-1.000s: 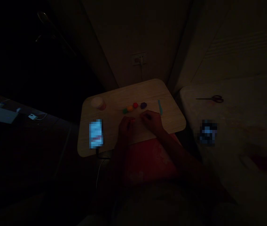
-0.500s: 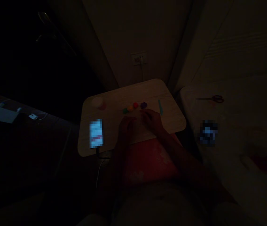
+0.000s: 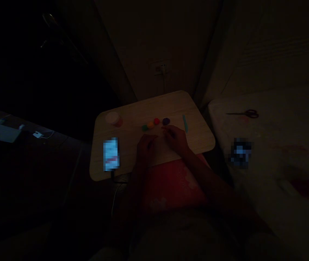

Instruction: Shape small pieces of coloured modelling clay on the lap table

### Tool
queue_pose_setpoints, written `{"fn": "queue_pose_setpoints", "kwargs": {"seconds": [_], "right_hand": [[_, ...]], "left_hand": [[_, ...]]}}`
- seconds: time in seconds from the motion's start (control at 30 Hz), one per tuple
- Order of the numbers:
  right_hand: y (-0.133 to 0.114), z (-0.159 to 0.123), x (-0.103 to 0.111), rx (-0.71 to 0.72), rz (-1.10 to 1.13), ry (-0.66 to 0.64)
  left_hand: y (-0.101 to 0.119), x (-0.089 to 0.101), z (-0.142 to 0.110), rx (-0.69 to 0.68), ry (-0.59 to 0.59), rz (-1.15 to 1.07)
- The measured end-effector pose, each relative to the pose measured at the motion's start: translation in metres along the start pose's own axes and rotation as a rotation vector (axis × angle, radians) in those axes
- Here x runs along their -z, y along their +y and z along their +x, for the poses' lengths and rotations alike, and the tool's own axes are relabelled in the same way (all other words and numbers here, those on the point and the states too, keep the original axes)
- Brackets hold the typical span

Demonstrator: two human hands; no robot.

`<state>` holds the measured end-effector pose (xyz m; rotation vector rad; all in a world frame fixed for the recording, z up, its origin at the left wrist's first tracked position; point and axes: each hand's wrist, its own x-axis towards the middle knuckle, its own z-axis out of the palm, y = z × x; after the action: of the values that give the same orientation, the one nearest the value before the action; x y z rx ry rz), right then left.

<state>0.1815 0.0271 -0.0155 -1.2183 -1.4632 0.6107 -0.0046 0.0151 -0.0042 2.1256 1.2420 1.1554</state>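
Overall, the green lump point(image 3: 144, 128), orange lump point(image 3: 150, 124), red lump point(image 3: 156, 121) and purple lump point(image 3: 166, 121) lie at 12 o'clock from the hands, purple slightly apart. Left hand point(image 3: 145, 145): fingers curled. Right hand point(image 3: 176, 138): fingers bent, tips near purple. Whether either grips anything, cannot tell; too dark. Open table point(image 3: 168, 103) extends from the lumps to the 12 o'clock edge. Stick point(image 3: 185, 123) at 2; jar point(image 3: 112, 118) at 10; phone point(image 3: 111, 154) at 8, inside the edge.
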Motion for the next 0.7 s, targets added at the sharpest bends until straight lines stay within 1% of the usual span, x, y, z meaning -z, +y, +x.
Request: {"fn": "queue_pose_setpoints", "kwargs": {"seconds": [0.13, 0.3, 0.5, 0.7], "right_hand": [[0.0011, -0.0003, -0.0003, -0.062, 0.016, -0.003], [0.0024, -0.0005, -0.0008, -0.034, 0.037, -0.020], [-0.0019, -0.0007, 0.0003, -0.034, 0.048, -0.032], [-0.0013, 0.0001, 0.0008, 0.006, -0.003, -0.009]], "left_hand": [[-0.0021, -0.0011, 0.0001, -0.005, 0.002, -0.011], [-0.0005, -0.0022, -0.0002, 0.043, 0.005, -0.024], [0.0036, -0.0038, -0.0017, 0.182, 0.002, -0.081], [0.0042, -0.0033, -0.0023, 0.200, 0.001, -0.088]]}}
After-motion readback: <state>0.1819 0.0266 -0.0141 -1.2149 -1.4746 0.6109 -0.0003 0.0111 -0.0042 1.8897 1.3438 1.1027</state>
